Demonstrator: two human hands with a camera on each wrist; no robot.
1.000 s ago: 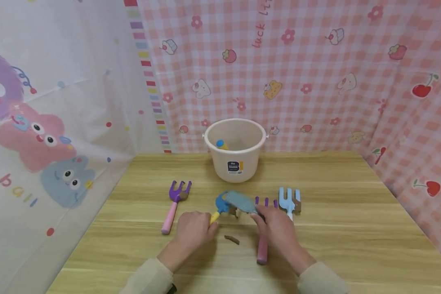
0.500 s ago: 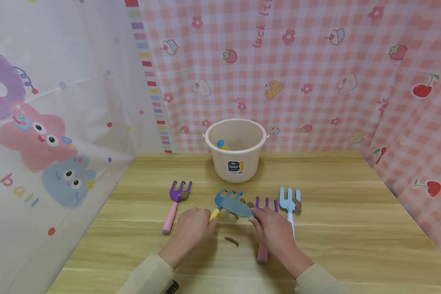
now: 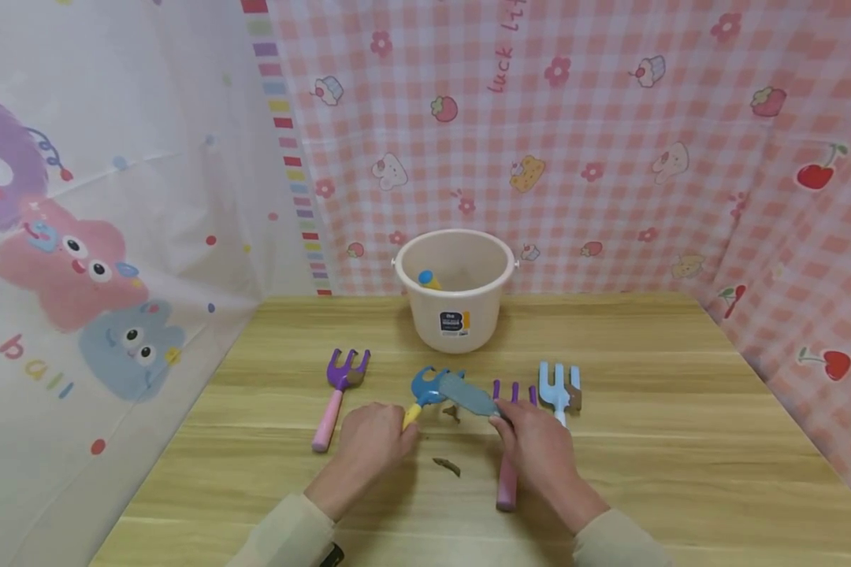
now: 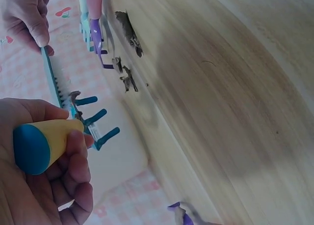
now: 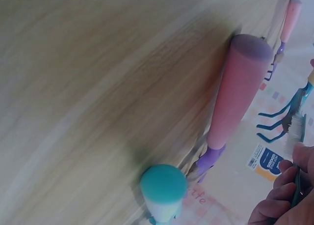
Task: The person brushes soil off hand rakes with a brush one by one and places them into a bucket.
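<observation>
In the head view my left hand grips the yellow handle of a blue hand rake, its tines pointing away from me. My right hand holds a grey-teal brush across the rake's head. White bristles show against the rake in the right wrist view. Brown dirt-like bits cling to the rake near its tines in the left wrist view. Below the rake lie a small brown clump and a longer brown piece on the table.
A cream bucket with a blue-and-yellow item inside stands behind the hands. Left lies a purple rake with a pink handle; another pink handle lies under my right hand. A light-blue fork with a brown lump lies to the right.
The brush has swung across the rake's head, moving left and then back right, its face turning. The rake has tilted slightly. Both hands keep their holds.
</observation>
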